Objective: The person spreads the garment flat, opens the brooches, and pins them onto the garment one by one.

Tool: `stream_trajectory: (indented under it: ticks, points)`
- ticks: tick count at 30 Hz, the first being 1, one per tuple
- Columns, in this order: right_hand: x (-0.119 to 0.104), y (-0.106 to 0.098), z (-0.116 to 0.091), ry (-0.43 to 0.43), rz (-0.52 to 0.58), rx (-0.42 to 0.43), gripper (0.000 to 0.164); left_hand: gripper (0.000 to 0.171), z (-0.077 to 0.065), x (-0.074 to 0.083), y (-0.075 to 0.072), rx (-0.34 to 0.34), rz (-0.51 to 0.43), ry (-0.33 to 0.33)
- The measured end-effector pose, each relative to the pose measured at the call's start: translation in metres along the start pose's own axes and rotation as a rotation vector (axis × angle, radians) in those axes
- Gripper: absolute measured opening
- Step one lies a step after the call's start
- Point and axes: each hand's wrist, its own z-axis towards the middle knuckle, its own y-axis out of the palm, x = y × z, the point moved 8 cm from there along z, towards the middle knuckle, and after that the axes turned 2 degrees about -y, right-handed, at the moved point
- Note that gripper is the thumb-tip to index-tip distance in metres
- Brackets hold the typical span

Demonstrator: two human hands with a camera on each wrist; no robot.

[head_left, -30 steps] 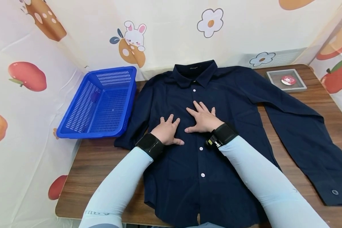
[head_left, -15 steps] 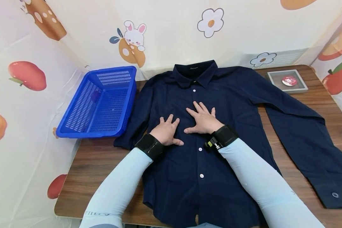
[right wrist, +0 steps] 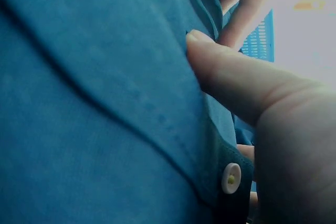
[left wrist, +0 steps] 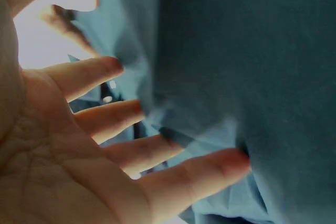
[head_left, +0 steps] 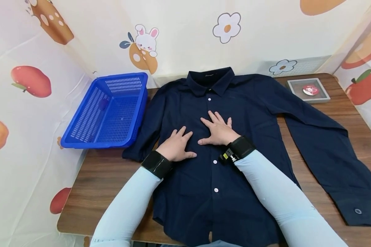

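Note:
A dark navy button-up shirt (head_left: 185, 187) lies face up on the wooden table, its collar toward the wall. My left hand (head_left: 175, 145) rests on the shirt's chest with fingers spread. Just right of the button line, my right hand (head_left: 217, 133) lies on the cloth, fingers splayed and thumb pointing left. Seen from the left wrist, the fingertips touch the shirt fabric (left wrist: 236, 51). In the right wrist view the thumb presses the cloth (right wrist: 105, 51) near a white button (right wrist: 231, 178). The shirt's left-side sleeve is partly hidden beside the basket; the other stretches out to the right.
A blue plastic basket (head_left: 103, 137) stands at the table's left, close against the sleeve. At the back right corner sits a grey tray (head_left: 315, 99) with a red and white round object (head_left: 310, 90) in it. A printed curtain (head_left: 185, 37) hangs behind the table.
My left hand has shifted slightly to the left and toward me on the shirt. My right hand stays nearly in place, and the head view has moved a little.

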Motion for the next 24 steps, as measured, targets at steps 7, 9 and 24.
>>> stream_trajectory:
  ticks: [7, 9, 24]
  points:
    - [0.000, 0.002, 0.000, 0.007, 0.005, -0.007, 0.101, 0.067, -0.047, -0.010, -0.025, 0.236, -0.139, 0.019]
    - [0.000, 0.001, -0.001, 0.002, 0.011, -0.008, 0.101, 0.058, -0.066, -0.021, -0.034, 0.325, -0.161, 0.003]
    - [0.002, 0.001, -0.002, 0.004, 0.025, -0.013, 0.101, 0.071, -0.146, -0.148, -0.007, 0.248, -0.252, -0.488]
